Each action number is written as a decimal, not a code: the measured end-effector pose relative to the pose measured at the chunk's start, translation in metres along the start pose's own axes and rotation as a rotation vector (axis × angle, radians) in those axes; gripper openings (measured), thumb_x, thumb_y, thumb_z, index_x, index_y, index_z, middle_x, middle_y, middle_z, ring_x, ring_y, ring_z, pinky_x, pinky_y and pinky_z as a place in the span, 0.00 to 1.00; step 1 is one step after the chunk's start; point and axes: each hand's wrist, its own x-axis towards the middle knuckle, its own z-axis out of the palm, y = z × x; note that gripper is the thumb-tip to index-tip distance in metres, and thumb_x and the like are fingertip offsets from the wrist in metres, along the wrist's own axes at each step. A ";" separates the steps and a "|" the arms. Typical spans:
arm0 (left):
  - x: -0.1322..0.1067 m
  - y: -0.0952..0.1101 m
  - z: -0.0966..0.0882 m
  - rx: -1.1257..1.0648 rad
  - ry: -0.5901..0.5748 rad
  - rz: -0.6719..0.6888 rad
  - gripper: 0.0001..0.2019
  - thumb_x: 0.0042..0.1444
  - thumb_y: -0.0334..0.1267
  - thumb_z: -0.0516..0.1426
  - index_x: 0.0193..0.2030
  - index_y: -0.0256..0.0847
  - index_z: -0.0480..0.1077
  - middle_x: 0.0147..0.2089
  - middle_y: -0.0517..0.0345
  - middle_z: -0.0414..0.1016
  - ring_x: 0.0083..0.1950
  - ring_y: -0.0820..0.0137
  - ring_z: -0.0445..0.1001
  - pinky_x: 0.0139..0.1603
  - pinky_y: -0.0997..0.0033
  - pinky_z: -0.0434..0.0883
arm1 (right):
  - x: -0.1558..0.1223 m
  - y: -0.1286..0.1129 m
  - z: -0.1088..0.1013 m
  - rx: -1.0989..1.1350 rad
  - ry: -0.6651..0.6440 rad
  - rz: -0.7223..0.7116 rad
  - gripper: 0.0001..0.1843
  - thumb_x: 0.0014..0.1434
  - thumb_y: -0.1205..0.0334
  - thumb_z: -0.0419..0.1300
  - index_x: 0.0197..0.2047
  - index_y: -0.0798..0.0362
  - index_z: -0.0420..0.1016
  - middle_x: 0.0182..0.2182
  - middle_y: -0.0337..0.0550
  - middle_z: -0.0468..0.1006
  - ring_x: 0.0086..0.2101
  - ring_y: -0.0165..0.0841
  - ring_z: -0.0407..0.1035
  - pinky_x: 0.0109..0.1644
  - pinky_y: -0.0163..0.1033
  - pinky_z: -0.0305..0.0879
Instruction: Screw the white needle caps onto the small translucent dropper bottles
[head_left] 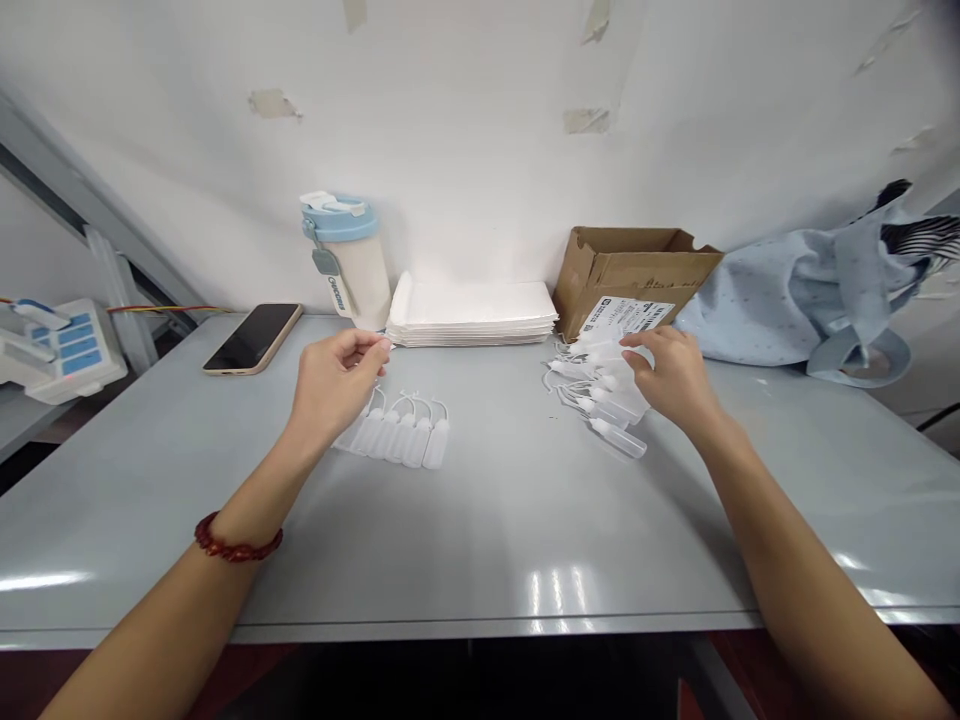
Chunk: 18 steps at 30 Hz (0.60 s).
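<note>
Grey tabletop (480,540) opens between my left hand (336,385), fingertips together, and right hand (671,375), fingers parted beside the edge of plastic tubes (619,439).

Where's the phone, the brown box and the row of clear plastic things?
Phone (253,339): head view, on its dark screen.
Brown box (641,275): head view, front side.
Clear plastic row (400,440): head view, a middle piece's body.
</note>
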 end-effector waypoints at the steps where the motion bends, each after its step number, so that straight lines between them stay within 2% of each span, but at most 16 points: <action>1: 0.004 -0.004 -0.002 0.070 0.019 0.024 0.12 0.54 0.44 0.54 0.36 0.39 0.73 0.29 0.57 0.75 0.29 0.70 0.73 0.29 0.72 0.69 | 0.000 -0.002 0.000 0.001 0.013 -0.002 0.14 0.56 0.67 0.51 0.40 0.57 0.76 0.39 0.55 0.74 0.43 0.46 0.65 0.46 0.51 0.60; 6: 0.020 -0.023 -0.012 0.258 0.087 0.067 0.09 0.53 0.40 0.53 0.32 0.41 0.72 0.32 0.54 0.76 0.35 0.63 0.75 0.38 0.66 0.69 | -0.005 -0.022 0.000 0.041 0.092 -0.072 0.12 0.58 0.68 0.50 0.41 0.56 0.74 0.40 0.54 0.73 0.44 0.46 0.63 0.46 0.50 0.60; 10: 0.036 -0.037 -0.018 0.399 0.060 0.088 0.07 0.51 0.35 0.53 0.31 0.40 0.72 0.32 0.51 0.77 0.37 0.60 0.75 0.42 0.63 0.68 | -0.014 -0.049 0.002 0.160 0.141 -0.213 0.10 0.60 0.67 0.51 0.40 0.54 0.73 0.40 0.54 0.72 0.42 0.45 0.64 0.45 0.50 0.60; 13: 0.049 -0.044 -0.013 0.480 -0.024 0.108 0.08 0.50 0.34 0.53 0.35 0.38 0.74 0.36 0.47 0.77 0.41 0.55 0.75 0.45 0.59 0.67 | -0.025 -0.073 0.006 0.240 0.084 -0.311 0.09 0.61 0.67 0.51 0.40 0.54 0.72 0.40 0.53 0.73 0.42 0.44 0.64 0.44 0.49 0.61; 18: 0.065 -0.041 0.008 0.582 -0.265 0.158 0.10 0.47 0.33 0.55 0.36 0.37 0.75 0.39 0.46 0.78 0.46 0.53 0.73 0.47 0.60 0.67 | -0.045 -0.105 0.017 0.303 -0.045 -0.444 0.08 0.61 0.68 0.52 0.40 0.55 0.71 0.39 0.51 0.74 0.41 0.42 0.65 0.43 0.47 0.63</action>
